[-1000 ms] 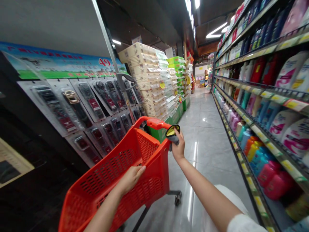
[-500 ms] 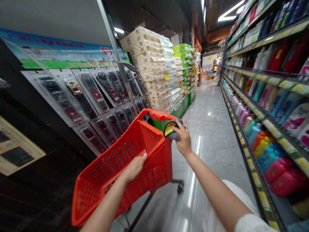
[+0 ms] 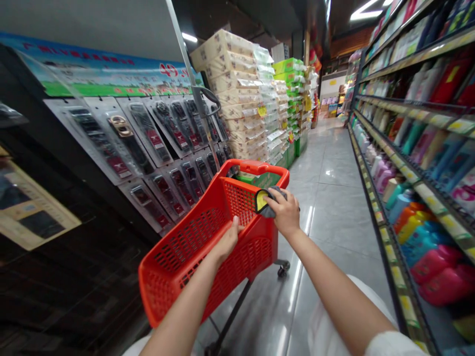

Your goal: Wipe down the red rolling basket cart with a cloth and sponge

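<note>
A red shopping cart [image 3: 237, 257] stands in front of me on dark metal legs with small wheels. My left hand [image 3: 227, 242] is closed over the near side rim of its basket, the thumb on top. In my right hand [image 3: 285, 212] is a grey and yellow cloth [image 3: 264, 201], pressed against the basket's rim close to the handle end. The fingers of that hand lie over the cloth. The cart's red handle [image 3: 252, 167] curves up just beyond the cloth, and neither hand touches it.
Packaged belts [image 3: 148, 131] hang on the left wall beside a metal pole. Stacked cream packs [image 3: 237, 99] stand behind the cart. Shelves of bottles [image 3: 419, 188] line the right side. A grey tiled aisle [image 3: 330, 153] runs between them.
My right hand with the cloth has moved from the handle's corner down onto the basket's rim. The cart and my left hand appear farther right in view.
</note>
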A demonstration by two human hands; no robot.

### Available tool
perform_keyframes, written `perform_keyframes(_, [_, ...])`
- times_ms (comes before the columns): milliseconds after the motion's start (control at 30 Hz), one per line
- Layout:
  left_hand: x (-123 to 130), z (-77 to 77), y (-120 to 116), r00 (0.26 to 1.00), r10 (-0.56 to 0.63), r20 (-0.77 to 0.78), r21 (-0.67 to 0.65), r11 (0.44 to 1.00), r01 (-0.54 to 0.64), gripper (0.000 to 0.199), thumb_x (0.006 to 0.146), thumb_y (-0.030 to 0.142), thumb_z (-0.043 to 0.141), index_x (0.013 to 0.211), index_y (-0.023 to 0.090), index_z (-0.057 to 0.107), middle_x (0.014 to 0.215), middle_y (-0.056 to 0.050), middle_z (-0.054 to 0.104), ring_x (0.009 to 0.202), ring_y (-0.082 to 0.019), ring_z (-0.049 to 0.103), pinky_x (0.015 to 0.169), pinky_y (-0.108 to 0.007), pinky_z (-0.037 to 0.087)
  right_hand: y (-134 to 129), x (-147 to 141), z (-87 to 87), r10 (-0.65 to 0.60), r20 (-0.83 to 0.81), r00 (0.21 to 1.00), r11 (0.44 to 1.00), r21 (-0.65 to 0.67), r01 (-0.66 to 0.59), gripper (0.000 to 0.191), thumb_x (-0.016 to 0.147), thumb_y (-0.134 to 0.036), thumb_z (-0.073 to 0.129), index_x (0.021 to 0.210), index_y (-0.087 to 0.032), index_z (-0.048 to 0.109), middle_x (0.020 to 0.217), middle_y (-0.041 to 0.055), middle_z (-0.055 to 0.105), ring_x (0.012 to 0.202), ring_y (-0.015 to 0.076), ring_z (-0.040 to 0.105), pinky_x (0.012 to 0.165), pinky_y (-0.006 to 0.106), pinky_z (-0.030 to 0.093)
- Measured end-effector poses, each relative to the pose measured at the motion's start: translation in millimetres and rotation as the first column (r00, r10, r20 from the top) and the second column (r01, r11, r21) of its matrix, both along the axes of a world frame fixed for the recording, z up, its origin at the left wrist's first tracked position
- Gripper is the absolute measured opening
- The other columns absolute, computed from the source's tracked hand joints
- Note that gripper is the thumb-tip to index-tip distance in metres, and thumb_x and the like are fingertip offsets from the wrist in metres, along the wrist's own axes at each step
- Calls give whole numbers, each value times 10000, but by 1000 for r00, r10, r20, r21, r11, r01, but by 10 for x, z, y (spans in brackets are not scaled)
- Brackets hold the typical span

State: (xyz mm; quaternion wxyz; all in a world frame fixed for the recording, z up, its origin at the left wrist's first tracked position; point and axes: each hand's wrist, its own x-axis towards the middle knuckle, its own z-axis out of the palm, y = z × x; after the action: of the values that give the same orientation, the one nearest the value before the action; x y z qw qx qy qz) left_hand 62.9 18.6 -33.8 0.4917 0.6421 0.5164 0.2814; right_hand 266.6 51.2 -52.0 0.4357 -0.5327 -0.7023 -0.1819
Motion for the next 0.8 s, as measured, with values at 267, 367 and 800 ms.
perform_keyframes(267, [103,-38,128,970,98,220,-110,991,-75,974,762,866,145,912,121,754,734,-98,748,765,-233,677,805,-350,496,-438,-403,-301,230,238,944,973,-93,-214,436,937,-217,496,1323,-412,545,1385,-19,538,1139,271,412,819,388,413])
perform_keyframes(367, [89,-29,119,967,48,250,-205,979,4,1023,765,860,89,918,99,754,693,-103,734,637,-203,648,693,-321,491,-288,-123,-215,116,131,985,988,-113,-101,513,897,-140,493,1338,-399,533,1402,9,501,1104,262,431,841,386,427])
perform_keyframes(800, [71,-12,123,940,1,342,-285,953,103,1080,753,862,45,908,58,749,637,-127,700,537,-177,598,552,-263,433,-370,-146,-228,-93,125,988,901,-411,137,552,821,-71,487,1356,-207,492,1208,168,488,952,245,510,789,352,488])
